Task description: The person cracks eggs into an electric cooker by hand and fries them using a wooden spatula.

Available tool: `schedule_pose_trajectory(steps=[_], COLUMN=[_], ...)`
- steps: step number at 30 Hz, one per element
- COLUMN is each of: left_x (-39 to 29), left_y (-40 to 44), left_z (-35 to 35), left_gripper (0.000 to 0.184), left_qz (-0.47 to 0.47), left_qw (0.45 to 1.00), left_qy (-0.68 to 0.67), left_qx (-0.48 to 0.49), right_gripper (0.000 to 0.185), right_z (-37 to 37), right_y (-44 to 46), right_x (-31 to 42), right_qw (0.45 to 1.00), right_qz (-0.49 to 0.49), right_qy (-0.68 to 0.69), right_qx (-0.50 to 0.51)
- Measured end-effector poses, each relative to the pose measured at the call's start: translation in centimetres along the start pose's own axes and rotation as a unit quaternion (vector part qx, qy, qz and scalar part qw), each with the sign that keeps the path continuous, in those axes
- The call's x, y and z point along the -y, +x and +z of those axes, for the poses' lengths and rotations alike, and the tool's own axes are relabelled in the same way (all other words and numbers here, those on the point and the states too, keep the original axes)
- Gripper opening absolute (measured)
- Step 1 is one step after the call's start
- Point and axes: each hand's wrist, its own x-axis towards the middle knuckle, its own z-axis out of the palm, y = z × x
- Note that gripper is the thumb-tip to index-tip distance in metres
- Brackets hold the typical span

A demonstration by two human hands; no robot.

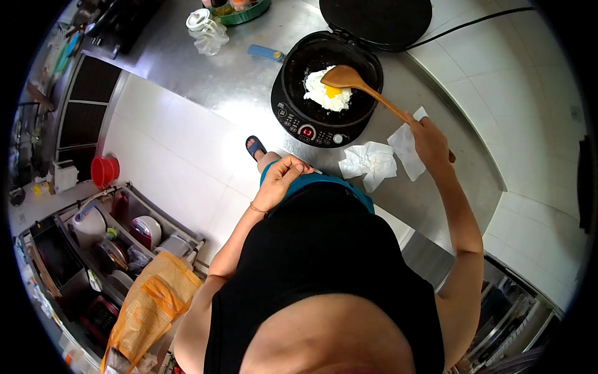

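Observation:
My right hand [430, 144] is closed around the handle of a wooden spatula [346, 77]. Its broad head rests on a fried egg [315, 87] with white and yellow parts, partly covering it. The egg lies in the black round pan of an electric griddle [289, 103], whose front panel shows a lit red digit. Two crumpled paper towels [370, 161] lie on the counter, one of them beside my right hand. Near my waist, at the counter's edge, my left hand [285, 179] has its fingers curled together; whatever they hold, if anything, is unclear.
The griddle's black lid [380, 22] stands open behind the pan, with a black cord [473, 23] running right. A blue handle [265, 52] sticks out at left. Farther back are a plastic bag [210, 41] and a green tray [252, 12]. A red bucket [104, 171] stands far left.

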Motion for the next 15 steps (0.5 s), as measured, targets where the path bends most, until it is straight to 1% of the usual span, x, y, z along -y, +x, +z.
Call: schedule_pose_trajectory(steps=[2,7,10,13,15], left_x=[0.0,-0.5,-0.4,-0.1,0.0], left_y=[0.1,0.5,0.6,0.5,0.4], left_z=[0.3,1.1,1.1,1.2,1.3], left_gripper=[0.016,0.015,0.013,0.012,0.012], left_qz=[-0.001,-0.001,0.003,-0.001,-0.003], left_qw=[1.000,1.000,0.999,1.000,1.000], left_qy=[0.004,0.016,0.022,0.016,0.015], left_qx=[0.010,0.025,0.027,0.026,0.024], right_gripper=[0.042,0.039,0.036,0.034,0.033], right_z=[0.4,1.7,1.4,0.8,0.8], right_y=[-0.2,3.0,4.8,5.4,5.6], right_x=[-0.3,1.7,2.3,2.0,0.1], right_qw=[1.000,0.997,0.998,0.999,0.998], right_qz=[0.004,0.017,0.008,-0.013,-0.033], right_qy=[0.017,0.074,0.068,0.033,0.058], right_qx=[-0.010,-0.012,-0.011,0.010,0.014])
